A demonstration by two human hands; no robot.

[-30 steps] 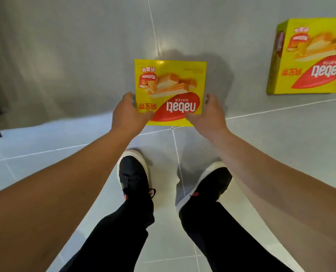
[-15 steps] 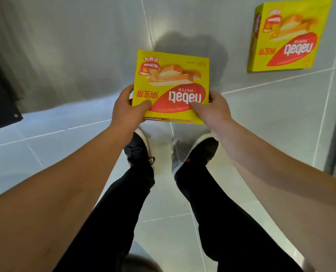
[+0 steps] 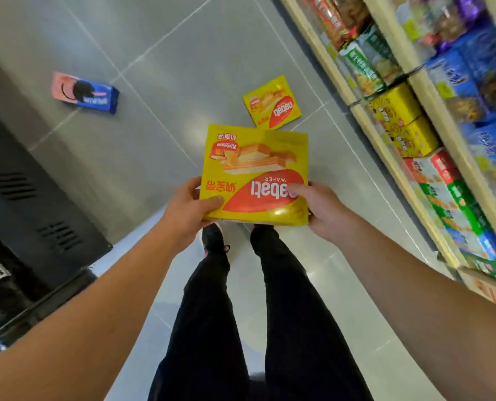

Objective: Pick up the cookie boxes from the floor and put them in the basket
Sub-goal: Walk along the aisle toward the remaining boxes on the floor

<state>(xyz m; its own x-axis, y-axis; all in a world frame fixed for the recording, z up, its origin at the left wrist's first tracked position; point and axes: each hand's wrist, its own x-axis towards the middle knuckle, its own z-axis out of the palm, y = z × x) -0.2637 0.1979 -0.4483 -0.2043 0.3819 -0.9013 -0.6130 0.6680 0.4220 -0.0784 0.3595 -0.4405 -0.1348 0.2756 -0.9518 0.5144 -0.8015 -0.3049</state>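
grey tiled floor — glossy | stocked shelves right | black cabinet left

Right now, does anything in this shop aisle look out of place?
Yes. Two boxes lie on the floor tiles instead of the shelves: a yellow wafer box and a blue-and-pink cookie box farther left, both askew. Neither looks crushed.

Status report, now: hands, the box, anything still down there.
Left hand and right hand both grip the yellow wafer box, lifted clear of the floor. Second yellow box and blue-pink pack lie on the tiles. Basket not in view.
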